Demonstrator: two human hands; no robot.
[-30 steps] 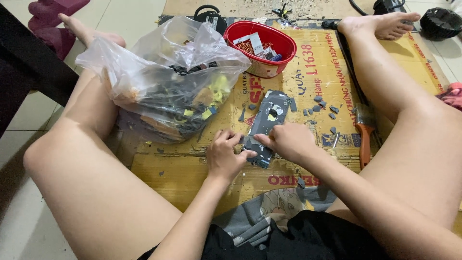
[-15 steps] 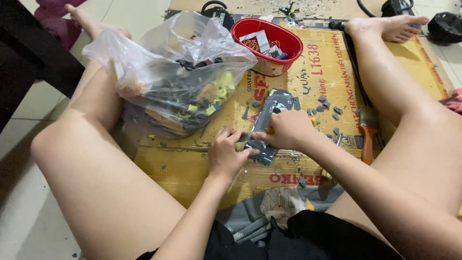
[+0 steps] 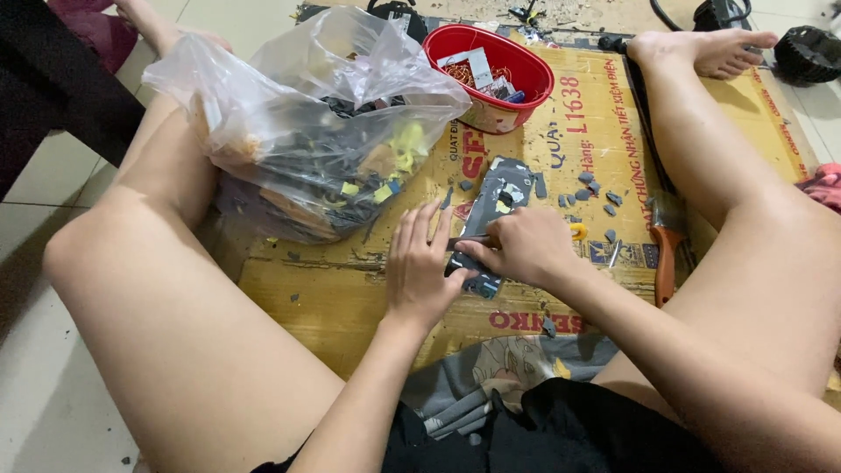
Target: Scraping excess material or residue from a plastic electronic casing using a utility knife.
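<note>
Left hand (image 3: 419,267): fingers (image 3: 427,229) straight and close together, laid flat, tips touching the near left edge of the long grey flat plastic part (image 3: 492,203). They press rather than grip; nothing is enclosed.

Right hand (image 3: 524,245): fingers curled down over the near end of the grey part, apparently closed on a thin dark tool or strip that pokes out toward the left hand. What exactly is pinched cannot be told; the knuckles hide it.

Grey part: lies flat on the yellow printed cardboard sheet (image 3: 350,298) on the floor, between the person's legs. Long axis runs away from the body, leaning slightly right at the far end. Near end sits under both hands; far end is free and points at the red oval plastic tub (image 3: 526,70). The right hand lies more squarely over it; the left sits just beside it, on the left.

Relative to the grey part:
- left, near: clear plastic bag (image 3: 298,131) full of dark and yellow scraps, leaning on the left leg.
- right, just beside: small grey broken chips (image 3: 596,193).
- further right: brush with orange wooden handle (image 3: 664,254), against the right leg.
</note>
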